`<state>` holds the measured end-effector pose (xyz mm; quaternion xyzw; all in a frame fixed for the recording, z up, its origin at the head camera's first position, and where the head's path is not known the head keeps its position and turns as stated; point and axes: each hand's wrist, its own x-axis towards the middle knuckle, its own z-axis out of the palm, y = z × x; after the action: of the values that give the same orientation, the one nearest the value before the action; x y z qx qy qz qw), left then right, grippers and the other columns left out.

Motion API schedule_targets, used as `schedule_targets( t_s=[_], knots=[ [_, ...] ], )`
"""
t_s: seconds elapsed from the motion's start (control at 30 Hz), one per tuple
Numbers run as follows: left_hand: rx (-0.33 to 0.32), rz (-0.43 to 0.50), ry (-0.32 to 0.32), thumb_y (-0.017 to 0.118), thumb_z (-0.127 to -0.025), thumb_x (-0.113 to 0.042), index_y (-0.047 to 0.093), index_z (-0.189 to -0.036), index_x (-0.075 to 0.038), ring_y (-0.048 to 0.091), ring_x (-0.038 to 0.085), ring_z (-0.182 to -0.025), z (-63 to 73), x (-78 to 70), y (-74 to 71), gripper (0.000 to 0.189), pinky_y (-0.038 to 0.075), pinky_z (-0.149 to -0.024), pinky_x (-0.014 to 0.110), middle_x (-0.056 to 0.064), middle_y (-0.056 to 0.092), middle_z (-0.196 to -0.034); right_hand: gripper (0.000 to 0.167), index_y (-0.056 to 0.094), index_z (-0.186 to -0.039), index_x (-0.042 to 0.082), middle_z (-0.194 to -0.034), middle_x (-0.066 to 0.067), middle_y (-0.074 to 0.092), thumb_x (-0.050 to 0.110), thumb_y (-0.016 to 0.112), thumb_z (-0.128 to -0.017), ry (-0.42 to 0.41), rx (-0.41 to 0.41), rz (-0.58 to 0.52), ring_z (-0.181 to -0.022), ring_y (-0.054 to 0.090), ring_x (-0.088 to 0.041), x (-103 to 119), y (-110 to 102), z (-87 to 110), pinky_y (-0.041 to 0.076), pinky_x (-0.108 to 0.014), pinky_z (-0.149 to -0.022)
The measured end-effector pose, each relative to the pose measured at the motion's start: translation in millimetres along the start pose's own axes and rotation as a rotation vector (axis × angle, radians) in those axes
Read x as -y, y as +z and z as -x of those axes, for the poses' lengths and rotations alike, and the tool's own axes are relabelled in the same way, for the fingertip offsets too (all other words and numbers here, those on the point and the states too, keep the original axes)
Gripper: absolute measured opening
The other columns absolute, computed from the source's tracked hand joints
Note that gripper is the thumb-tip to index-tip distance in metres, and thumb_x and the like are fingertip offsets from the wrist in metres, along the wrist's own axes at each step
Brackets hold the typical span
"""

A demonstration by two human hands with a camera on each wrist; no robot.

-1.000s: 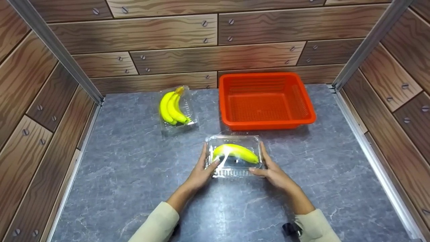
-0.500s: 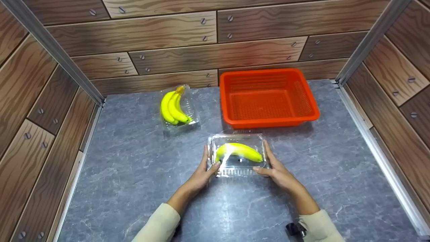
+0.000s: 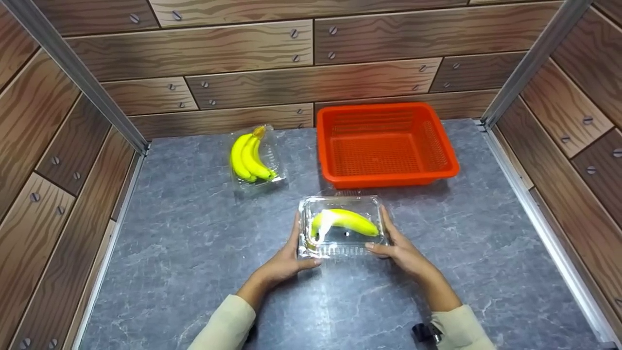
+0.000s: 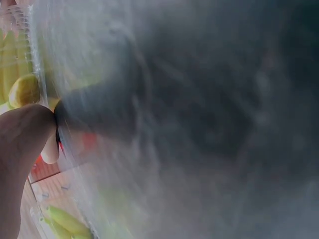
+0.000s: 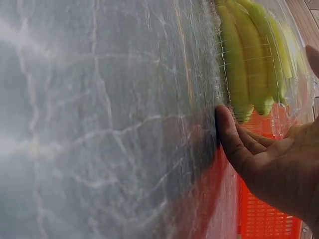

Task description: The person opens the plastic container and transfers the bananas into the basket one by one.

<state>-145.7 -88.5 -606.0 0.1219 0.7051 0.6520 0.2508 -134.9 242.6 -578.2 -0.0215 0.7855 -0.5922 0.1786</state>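
A clear plastic clamshell box (image 3: pixel 340 251) lies on the grey table in the head view, a yellow banana (image 3: pixel 346 219) showing through its lid. In the right wrist view, several bananas (image 5: pixel 249 59) show inside it. My right hand (image 3: pixel 403 249) grips the box's right side, thumb over the near corner and fingers along the wall. My left hand (image 3: pixel 285 260) lies at the left side, its fingers extended along the wall and its thumb stretched out by the near edge, off the lid. In the left wrist view, the table blurs most of the picture.
Behind the box to the right stands a red-orange basket (image 3: pixel 388 182) with perforated sides. At the back left, a banana bunch (image 3: pixel 251 158) sits in another clear plastic container (image 3: pixel 275 158). Wood-patterned walls (image 3: pixel 252 46) enclose the grey marbled table (image 3: pixel 184 228).
My left thumb has come off the box's lid and now lies by its near edge. My right hand keeps its grip, and the box has hardly moved.
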Motion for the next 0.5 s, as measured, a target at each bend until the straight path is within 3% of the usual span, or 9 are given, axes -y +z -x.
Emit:
schedule_targets(
  t_s=[0.27,0.5],
  knots=[
    [0.025,-0.078,0.015,0.081,-0.095,-0.025,-0.023,-0.169,-0.030,-0.007,0.041,-0.168,-1.6,2.2,-4.0,0.128,-0.002,-0.136,0.060,0.013,-0.017,-0.180,0.115,-0.008,-0.173,0.028,-0.181,-0.009,-0.018,0.030,0.077,-0.096,-0.004,-0.001,-0.029,-0.167,-0.017,-0.038,0.4,0.0,-1.1,-0.007,-0.066,-0.134],
    [0.027,-0.094,0.000,0.082,-0.094,-0.029,-0.025,-0.168,-0.032,-0.007,0.042,-0.167,-1.5,2.4,-4.7,0.130,-0.003,-0.136,0.061,0.010,-0.020,-0.180,0.114,-0.005,-0.173,0.030,-0.181,-0.010,-0.016,0.031,0.078,-0.095,-0.014,-0.016,-0.011,-0.168,-0.014,-0.040,0.9,-0.6,-0.6,-0.006,-0.067,-0.134]
  ],
)
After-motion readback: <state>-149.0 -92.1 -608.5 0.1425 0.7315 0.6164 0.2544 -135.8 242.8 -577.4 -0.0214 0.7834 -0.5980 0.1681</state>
